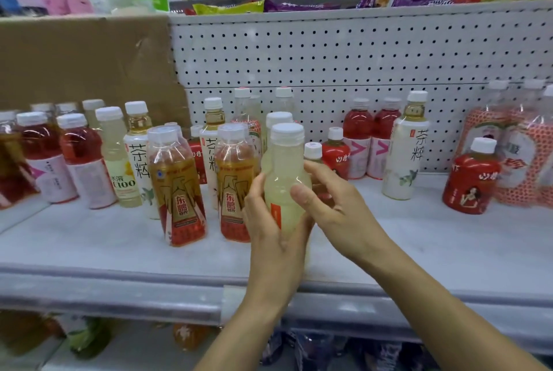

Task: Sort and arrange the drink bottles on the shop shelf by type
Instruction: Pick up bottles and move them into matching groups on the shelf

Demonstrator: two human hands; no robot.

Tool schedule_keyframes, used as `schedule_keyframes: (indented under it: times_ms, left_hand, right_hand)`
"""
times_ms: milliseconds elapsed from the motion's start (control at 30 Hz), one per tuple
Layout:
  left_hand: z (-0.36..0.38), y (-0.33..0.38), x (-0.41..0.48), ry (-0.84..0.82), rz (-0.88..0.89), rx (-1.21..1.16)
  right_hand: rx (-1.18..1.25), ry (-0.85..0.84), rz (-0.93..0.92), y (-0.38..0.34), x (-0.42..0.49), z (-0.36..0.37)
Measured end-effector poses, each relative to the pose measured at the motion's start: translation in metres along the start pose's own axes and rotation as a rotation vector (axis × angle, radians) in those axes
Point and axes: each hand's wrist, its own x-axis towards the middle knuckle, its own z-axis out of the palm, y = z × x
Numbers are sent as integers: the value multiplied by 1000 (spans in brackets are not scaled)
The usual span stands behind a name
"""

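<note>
The left hand (269, 239) wraps the lower body of the pale lemon bottle (284, 173) and the right hand (332, 200) grips its shoulder, over the front middle of the shelf (419, 245). Keep it upright, lift clear of the amber bottles (179, 188) beside it, and set it by the matching pale bottle (115, 158) at the left

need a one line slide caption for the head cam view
A person's left hand and right hand grip a pale cloudy bottle at a shop shelf of unsorted drinks, pegboard behind.

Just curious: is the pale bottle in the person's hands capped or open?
Capped: a white cap tops the pale bottle; left hand and right hand grip it.
</note>
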Motion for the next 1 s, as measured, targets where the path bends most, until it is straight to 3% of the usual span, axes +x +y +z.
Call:
schedule_keyframes:
  times_ms: [233,333,433,533,633,733,833,1000]
  left_hand:
    - [6,-10,14,59,135,248]
    - [10,-13,18,97,140,280]
    - [14,-16,20,136,181,356]
    - [17,-18,22,164,275,465]
    - [21,-16,23,177,519,614]
    - [37,-7,21,62,668,566]
    - [65,4,33,-117,536,389]
    - [123,2,97,-173,-128,179]
  right_hand:
    - [-260,248,28,34,45,-43]
    - [-361,95,119,42,72,-45]
    - [-264,-68,201,46,86,-33]
    - [-193,-47,225,49,85,-30]
    - [-236,-43,195,48,71,-47]
    - [-201,24,211,50,49,-74]
    - [-262,161,216,51,30,-100]
    - [-213,289,246,56,12,-124]
